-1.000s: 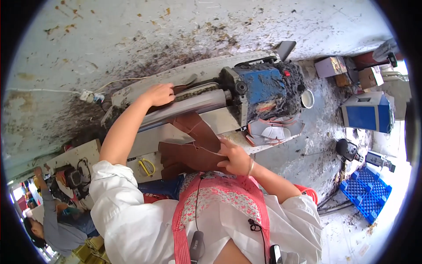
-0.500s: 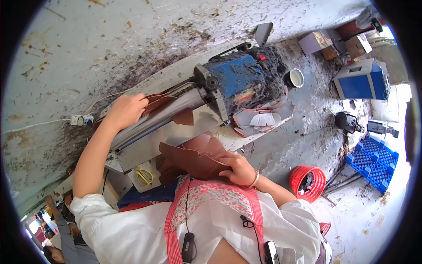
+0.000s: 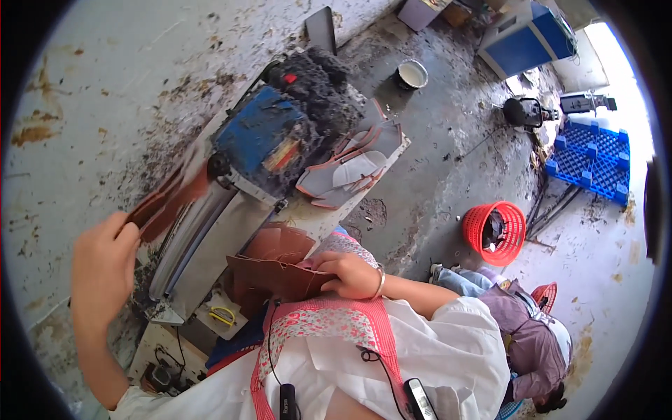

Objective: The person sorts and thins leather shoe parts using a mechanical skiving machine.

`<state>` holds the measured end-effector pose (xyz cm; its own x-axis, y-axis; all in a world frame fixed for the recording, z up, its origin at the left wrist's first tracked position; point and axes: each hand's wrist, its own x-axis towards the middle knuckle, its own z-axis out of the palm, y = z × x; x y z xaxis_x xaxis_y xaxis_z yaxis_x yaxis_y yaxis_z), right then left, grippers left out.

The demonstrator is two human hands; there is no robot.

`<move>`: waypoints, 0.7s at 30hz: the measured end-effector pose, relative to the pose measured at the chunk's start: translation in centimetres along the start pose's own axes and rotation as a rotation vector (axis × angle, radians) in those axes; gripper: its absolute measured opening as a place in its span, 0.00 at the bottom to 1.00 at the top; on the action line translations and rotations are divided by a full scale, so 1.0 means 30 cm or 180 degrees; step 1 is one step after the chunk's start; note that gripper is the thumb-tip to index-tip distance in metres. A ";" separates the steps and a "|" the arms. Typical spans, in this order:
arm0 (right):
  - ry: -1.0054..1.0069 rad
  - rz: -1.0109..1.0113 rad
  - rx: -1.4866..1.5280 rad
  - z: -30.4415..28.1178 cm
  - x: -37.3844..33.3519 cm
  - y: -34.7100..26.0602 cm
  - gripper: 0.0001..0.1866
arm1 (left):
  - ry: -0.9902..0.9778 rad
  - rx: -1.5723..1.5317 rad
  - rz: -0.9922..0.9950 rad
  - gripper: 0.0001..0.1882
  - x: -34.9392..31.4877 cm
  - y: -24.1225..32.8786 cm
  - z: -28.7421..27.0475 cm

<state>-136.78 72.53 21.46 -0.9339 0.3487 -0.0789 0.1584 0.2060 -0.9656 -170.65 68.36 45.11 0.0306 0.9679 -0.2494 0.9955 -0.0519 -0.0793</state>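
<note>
My left hand is closed on the end of some long brown leather pieces, which extend up beside the machine's rollers. A blurred part of them lies along the back of the roller bar. The machine has a blue housing thickly coated in dark grey dust. Against my apron, my right hand grips the edge of a stack of brown leather pieces, fingers bent over it. Grey cut pieces with orange-brown edges lie piled at the right end of the bench.
Yellow-handled scissors lie near the bench's front left. On the floor stand a white-topped tub, a red basket with dark scraps, a blue pallet and a blue-and-white cabinet. Another person is bent over at lower right.
My view has swung right, so the machine appears farther left. My left hand now grips the leather pieces farther out to the left. The right hand still holds the stack.
</note>
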 end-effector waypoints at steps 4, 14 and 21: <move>0.0112 0.0160 -0.0003 -0.062 -0.057 0.024 0.19 | 0.0924 -0.0418 0.0748 0.05 0.199 0.249 -0.032; 0.0400 0.0403 0.0148 -0.122 -0.161 0.054 0.16 | 0.1748 0.0770 0.1235 0.15 0.841 0.898 0.817; -0.0124 0.0548 0.0049 -0.138 -0.184 0.055 0.15 | 0.0480 0.0254 0.1265 0.16 0.789 0.884 1.170</move>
<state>-130.03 74.71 21.33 -0.9051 0.3419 -0.2528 0.3126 0.1320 -0.9407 -146.69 81.26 3.23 0.4290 0.8936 -0.1324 0.8937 -0.4411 -0.0815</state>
